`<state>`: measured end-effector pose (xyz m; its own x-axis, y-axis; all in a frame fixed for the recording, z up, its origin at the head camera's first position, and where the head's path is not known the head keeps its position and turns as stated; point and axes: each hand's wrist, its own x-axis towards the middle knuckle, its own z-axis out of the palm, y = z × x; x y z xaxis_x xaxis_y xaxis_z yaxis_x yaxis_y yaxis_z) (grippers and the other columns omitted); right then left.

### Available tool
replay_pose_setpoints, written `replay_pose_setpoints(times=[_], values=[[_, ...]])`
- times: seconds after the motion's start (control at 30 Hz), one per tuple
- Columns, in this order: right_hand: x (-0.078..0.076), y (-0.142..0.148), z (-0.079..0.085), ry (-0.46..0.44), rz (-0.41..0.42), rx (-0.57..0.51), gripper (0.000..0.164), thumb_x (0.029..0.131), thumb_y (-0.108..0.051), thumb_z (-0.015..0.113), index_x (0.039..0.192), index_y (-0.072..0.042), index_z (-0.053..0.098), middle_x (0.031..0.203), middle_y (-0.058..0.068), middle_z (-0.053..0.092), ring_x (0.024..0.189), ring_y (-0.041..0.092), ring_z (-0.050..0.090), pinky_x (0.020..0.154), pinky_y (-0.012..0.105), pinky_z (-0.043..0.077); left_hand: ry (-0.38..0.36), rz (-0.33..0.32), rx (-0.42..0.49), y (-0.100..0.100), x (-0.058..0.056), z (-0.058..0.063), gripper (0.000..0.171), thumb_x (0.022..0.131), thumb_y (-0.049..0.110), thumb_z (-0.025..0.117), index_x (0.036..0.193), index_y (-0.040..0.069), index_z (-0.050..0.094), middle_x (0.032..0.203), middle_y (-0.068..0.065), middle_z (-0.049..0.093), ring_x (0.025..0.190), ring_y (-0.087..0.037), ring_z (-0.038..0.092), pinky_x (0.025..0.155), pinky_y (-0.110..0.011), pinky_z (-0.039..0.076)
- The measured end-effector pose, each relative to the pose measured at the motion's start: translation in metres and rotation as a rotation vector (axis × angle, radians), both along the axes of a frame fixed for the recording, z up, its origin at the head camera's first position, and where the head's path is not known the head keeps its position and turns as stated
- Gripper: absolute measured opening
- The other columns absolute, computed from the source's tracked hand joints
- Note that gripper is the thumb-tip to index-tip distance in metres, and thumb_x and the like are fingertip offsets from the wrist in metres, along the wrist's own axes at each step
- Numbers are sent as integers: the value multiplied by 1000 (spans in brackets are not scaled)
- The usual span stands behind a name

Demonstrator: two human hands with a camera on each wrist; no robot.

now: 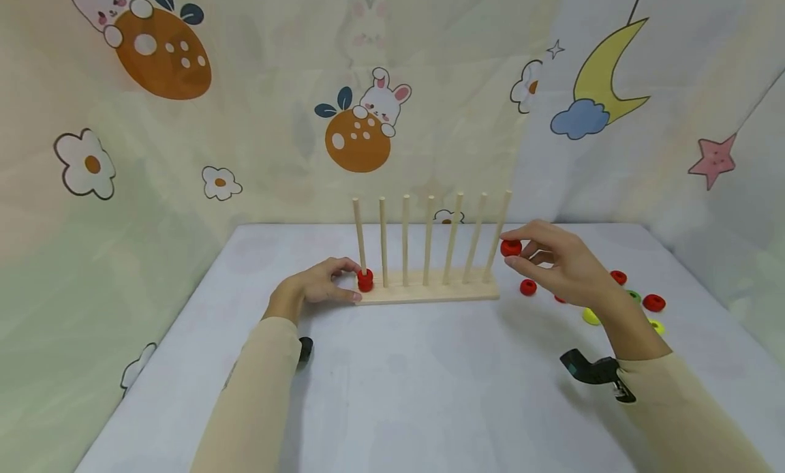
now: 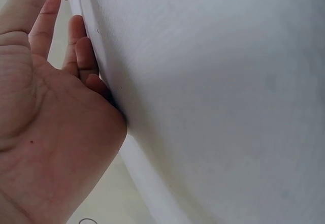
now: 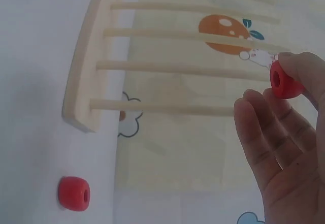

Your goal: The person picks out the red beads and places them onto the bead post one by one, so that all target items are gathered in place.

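Note:
A wooden peg rack (image 1: 429, 295) with several upright pegs stands on the table. Two red beads (image 1: 365, 281) sit stacked at the foot of its leftmost peg. My left hand (image 1: 315, 283) grips the rack's left end, thumb at the front corner and index finger beside the beads; in the left wrist view the fingertips are partly cut off. My right hand (image 1: 561, 263) pinches another red bead (image 3: 286, 81) between thumb and index finger, its hole showing in the right wrist view. This bead is raised above the table, just right of the rightmost peg (image 1: 499, 238).
Loose beads lie on the right of the table under and beyond my right hand: a red bead (image 1: 528, 287) near the rack, another red one (image 1: 653, 302), a green one (image 1: 634, 296) and yellow ones (image 1: 591, 316). A patterned cloth (image 1: 270, 118) hangs behind the table.

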<state>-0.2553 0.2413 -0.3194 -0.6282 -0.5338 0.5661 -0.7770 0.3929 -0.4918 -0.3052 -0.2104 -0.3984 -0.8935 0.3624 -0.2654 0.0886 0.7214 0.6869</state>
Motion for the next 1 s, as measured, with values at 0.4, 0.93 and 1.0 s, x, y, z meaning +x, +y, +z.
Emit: replay_pose_setpoints(times=[0.4,0.93,1.0], values=[[-11,-32,1,-45,24,-90,45,88,7,75,129,-9,68,112,1,65,85,12,68,77,19,59,5,-13,9,1,-2,3,57,84,35,85,133,24,58,156,-10,43,146,-39,35,122,-60,25],[10,-73,27,47,45,-134,40,83,17,74,120,5,67,104,14,64,77,19,66,68,18,57,-10,4,11,0,1,2,57,84,36,86,132,25,58,156,-7,43,146,-37,35,121,-60,26],[10,-77,29,46,52,-139,39,83,17,73,120,6,67,103,14,64,77,20,65,67,19,57,-7,4,9,0,1,3,57,83,36,86,132,26,59,156,-7,43,146,-37,35,121,-59,26]])
